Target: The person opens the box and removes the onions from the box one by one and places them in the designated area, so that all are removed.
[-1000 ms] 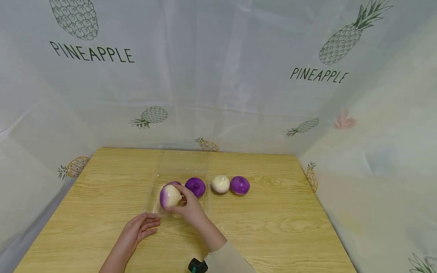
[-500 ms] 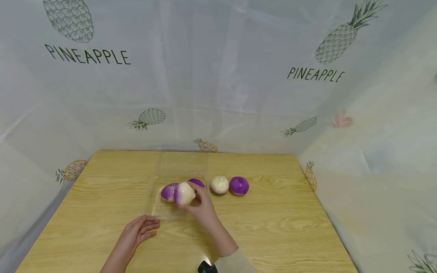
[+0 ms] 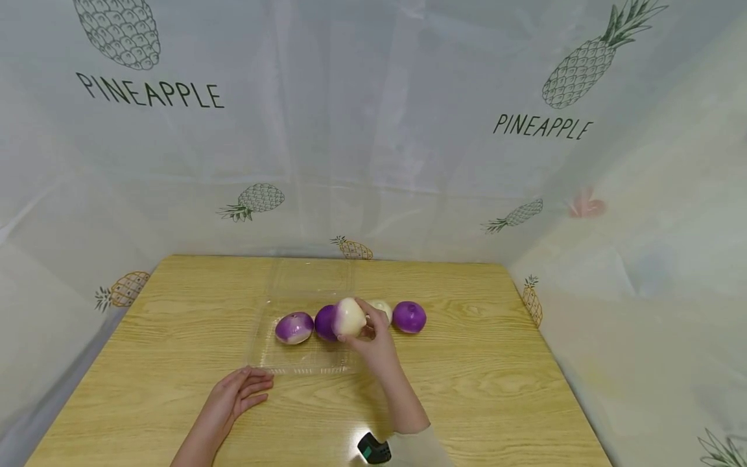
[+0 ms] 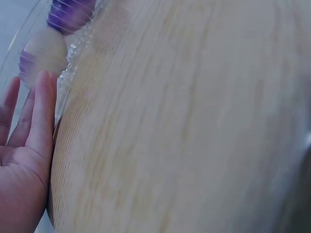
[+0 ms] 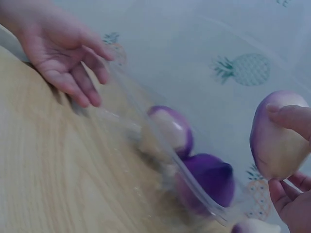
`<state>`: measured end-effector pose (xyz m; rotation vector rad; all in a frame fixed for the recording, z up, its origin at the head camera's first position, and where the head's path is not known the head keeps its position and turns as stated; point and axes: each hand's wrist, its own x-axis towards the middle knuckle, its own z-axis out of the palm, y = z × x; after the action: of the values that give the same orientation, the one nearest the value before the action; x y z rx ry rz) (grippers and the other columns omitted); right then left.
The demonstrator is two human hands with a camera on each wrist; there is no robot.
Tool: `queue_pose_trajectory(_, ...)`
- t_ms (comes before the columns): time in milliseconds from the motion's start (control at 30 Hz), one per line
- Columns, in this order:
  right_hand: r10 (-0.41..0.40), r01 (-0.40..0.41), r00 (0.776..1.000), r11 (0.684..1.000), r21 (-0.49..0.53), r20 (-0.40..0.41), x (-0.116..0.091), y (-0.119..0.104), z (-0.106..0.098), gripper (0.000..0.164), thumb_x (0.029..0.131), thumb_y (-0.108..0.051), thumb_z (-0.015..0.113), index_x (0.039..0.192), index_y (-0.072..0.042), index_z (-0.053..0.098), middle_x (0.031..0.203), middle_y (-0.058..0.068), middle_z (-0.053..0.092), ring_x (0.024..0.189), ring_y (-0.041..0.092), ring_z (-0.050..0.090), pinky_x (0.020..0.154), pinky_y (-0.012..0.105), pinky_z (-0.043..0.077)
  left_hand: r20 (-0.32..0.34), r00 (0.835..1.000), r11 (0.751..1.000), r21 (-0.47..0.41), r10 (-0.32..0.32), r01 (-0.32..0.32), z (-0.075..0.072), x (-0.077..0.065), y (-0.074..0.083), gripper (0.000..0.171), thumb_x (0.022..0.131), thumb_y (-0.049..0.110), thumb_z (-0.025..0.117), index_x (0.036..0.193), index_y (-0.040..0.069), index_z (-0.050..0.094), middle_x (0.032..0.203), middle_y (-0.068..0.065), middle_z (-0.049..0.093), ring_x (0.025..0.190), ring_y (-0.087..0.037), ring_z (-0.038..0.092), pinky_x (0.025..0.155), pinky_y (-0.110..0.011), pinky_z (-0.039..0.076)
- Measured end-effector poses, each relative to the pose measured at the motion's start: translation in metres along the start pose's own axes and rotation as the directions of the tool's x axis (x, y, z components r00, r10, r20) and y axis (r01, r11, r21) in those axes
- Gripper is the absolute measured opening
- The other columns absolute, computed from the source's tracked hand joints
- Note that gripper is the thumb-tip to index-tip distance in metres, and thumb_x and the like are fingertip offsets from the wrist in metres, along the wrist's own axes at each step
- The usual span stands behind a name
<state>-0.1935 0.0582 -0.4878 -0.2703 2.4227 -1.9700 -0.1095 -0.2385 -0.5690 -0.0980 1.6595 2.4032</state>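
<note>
My right hand pinches a purple-and-white turnip between thumb and fingers, raised over the right side of a clear plastic clamshell box. Two turnips lie side by side inside that box: a purple-and-white one and a dark purple one, which the held turnip partly covers. At the box's front left corner rests my left hand, fingers extended, holding nothing. The right wrist view shows the held turnip beyond the box wall.
Right of the box stand a whitish turnip, half hidden by my right hand, and a purple turnip. The box's clear lid lies folded back behind it. A pineapple-print sheet encloses the wooden table.
My right hand has carried the turnip from the left part of the box to its right side, uncovering the purple-and-white turnip there. The left hand has stayed at the front corner.
</note>
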Motion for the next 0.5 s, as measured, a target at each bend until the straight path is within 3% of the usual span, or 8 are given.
queue_pose_trajectory(233, 0.003, -0.003, 0.997, 1.0, -0.002, -0.077, 0.001, 0.014, -0.021, 0.074, 0.076, -0.006, 0.084, 0.142, -0.016, 0.05, 0.135, 0.012, 0.045, 0.107, 0.027, 0.05, 0.085, 0.036, 0.053, 0.028, 1.0, 0.999, -0.032, 0.006, -0.005, -0.003, 0.0, -0.003, 0.043, 0.108, 0.026, 0.038, 0.117, -0.011, 0.06, 0.108, -0.011, 0.069, 0.103, -0.022, 0.066, 0.089, -0.038, 0.055)
queue_pose_trajectory(500, 0.035, -0.038, 0.983, 0.999, -0.015, -0.18, -0.001, 0.023, -0.049, 0.079, 0.075, -0.008, 0.085, 0.143, -0.016, 0.046, 0.127, 0.011, 0.05, 0.101, 0.026, 0.049, 0.086, 0.035, 0.048, 0.057, 0.998, 0.999, -0.026, 0.02, -0.019, -0.006, -0.001, -0.002, 0.048, 0.108, 0.025, 0.037, 0.122, -0.018, 0.052, 0.111, -0.013, 0.067, 0.105, -0.023, 0.065, 0.09, -0.038, 0.055)
